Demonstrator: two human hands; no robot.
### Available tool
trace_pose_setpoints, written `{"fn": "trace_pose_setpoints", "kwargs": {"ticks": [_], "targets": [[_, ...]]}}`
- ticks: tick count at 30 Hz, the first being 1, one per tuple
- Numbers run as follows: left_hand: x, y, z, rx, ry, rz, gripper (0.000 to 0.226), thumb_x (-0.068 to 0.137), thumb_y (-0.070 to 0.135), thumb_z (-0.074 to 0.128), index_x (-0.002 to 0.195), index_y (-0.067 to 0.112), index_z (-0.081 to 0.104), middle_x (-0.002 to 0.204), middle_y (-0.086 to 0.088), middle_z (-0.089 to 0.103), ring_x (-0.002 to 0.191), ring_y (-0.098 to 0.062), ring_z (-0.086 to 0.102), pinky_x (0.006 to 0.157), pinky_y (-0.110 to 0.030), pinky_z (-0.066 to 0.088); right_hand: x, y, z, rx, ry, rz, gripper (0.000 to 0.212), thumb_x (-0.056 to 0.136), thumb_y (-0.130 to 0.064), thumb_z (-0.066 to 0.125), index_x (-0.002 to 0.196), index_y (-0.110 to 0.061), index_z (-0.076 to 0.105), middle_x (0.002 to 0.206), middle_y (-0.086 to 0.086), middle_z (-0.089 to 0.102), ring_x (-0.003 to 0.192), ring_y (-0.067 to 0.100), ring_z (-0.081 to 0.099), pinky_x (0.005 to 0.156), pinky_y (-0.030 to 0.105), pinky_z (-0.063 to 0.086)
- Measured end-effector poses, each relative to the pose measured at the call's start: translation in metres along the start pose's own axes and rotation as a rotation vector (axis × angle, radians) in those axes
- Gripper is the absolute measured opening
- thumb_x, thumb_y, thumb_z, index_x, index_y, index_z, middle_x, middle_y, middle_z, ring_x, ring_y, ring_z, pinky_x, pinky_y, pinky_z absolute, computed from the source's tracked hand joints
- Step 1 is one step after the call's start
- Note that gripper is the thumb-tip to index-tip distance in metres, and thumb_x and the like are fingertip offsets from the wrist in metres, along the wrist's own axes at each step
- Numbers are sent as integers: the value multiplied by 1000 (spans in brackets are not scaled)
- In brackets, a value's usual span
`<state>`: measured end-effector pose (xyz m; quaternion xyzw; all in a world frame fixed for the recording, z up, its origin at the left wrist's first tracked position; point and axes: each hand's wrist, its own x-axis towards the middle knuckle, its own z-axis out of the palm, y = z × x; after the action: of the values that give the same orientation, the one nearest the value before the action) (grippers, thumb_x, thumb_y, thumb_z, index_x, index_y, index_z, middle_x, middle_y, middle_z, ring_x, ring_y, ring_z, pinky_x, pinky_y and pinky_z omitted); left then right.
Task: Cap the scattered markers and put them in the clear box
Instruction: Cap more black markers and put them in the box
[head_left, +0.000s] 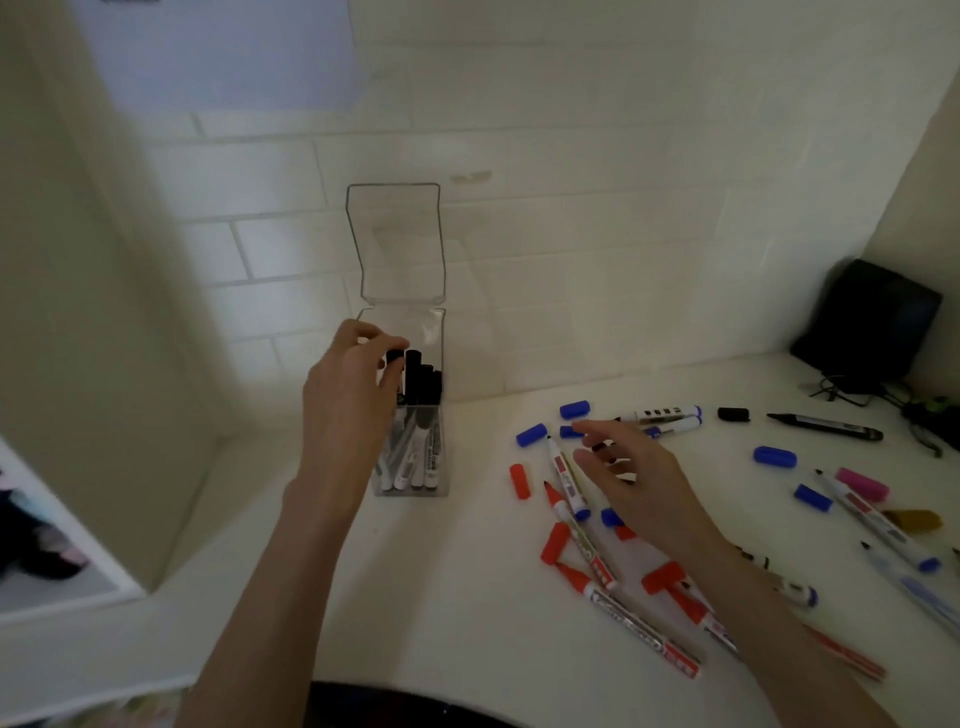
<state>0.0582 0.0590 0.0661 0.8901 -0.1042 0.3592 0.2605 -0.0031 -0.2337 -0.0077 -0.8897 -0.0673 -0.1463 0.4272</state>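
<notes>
Box: clear, upright on the table near the tiled wall. Its lid is hinged open and stands up. Several black-capped markers stand inside (exact count hard to tell).
Left hand: at the box's left side, thumb and fingers pinching the black-capped top of a marker that stands in the box.
Right hand: fingers spread and relaxed, holding nothing, above the scattered pile.
Pile: uncapped red markers lie right of the box, with loose blue caps and a red cap among them.
Far right: black cap just beside an uncapped black pen, not touching.
</notes>
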Motion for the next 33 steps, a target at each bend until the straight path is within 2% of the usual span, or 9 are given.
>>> {"fn": "trace_pose_setpoints", "kwargs": {"ticks": [5, 9, 13, 15, 21, 23, 26, 31, 33], "targets": [[-5, -2, 5, 277, -2, 51, 11, 90, 8, 72, 95, 9, 81, 107, -12, 65, 100, -37, 52, 76, -39, 45, -6, 14, -15, -72, 50, 66, 30, 97, -33, 62, 127, -36, 60, 111, -16, 62, 96, -4, 61, 79, 10, 50], [-9, -11, 12, 365, -25, 135, 14, 94, 9, 65, 96, 5, 78, 111, -19, 62, 97, -45, 51, 75, -52, 45, -9, 44, -51, -75, 165, 126, 26, 97, -31, 62, 123, -34, 64, 109, -15, 66, 93, -1, 63, 81, 20, 54], [-24, 22, 18, 148, 227, 92, 30, 106, 14, 43, 117, 2, 68, 113, -24, 57, 96, -43, 52, 82, -53, 43, 0, 83, -100, -177, 297, 214, 23, 96, -19, 63, 118, -26, 68, 103, -6, 66, 90, 8, 63, 84, 28, 55], [-39, 55, 29, 23, 246, 151, 29, 104, 10, 43, 120, 3, 66, 111, -23, 57, 96, -42, 53, 84, -51, 45, 7, 108, -125, -288, 326, 280, 25, 96, -17, 61, 119, -22, 67, 107, -1, 67, 97, 15, 63, 91, 32, 53], [-69, 135, 105, -294, -119, 301, 36, 95, 2, 50, 124, 19, 64, 106, 3, 63, 98, -17, 58, 89, -31, 46, 30, 172, -184, -572, 259, 434, 37, 99, -13, 54, 135, -20, 59, 139, 9, 58, 128, 26, 52, 111, 39, 39], [-65, 164, 138, -356, -255, 257, 38, 95, 5, 56, 126, 25, 62, 106, 9, 64, 99, -10, 57, 88, -27, 44, 38, 183, -194, -669, 161, 488, 36, 99, -18, 56, 135, -22, 58, 136, 7, 60, 124, 25, 54, 109, 44, 40], [-48, 206, 205, -371, -361, 292, 34, 94, 7, 61, 123, 23, 65, 106, 5, 69, 101, -17, 61, 88, -28, 46, 45, 190, -201, -734, 156, 459, 24, 97, -24, 61, 120, -22, 69, 120, 1, 67, 110, 21, 60, 100, 37, 41], [-12, 253, 302, -42, -530, 418, 37, 101, 27, 55, 138, 23, 59, 134, 0, 62, 127, -24, 48, 101, -34, 36, 47, 193, -202, -742, 192, 453, 20, 97, -29, 61, 115, -28, 69, 115, -3, 67, 108, 18, 59, 106, 42, 30], [-2, 261, 321, 104, -571, 455, 37, 101, 37, 55, 134, 23, 62, 133, 0, 62, 126, -24, 46, 101, -35, 33, 45, 193, -203, -702, 227, 444, 20, 97, -28, 61, 115, -28, 68, 113, -4, 66, 107, 17, 59, 105, 41, 30]]}}
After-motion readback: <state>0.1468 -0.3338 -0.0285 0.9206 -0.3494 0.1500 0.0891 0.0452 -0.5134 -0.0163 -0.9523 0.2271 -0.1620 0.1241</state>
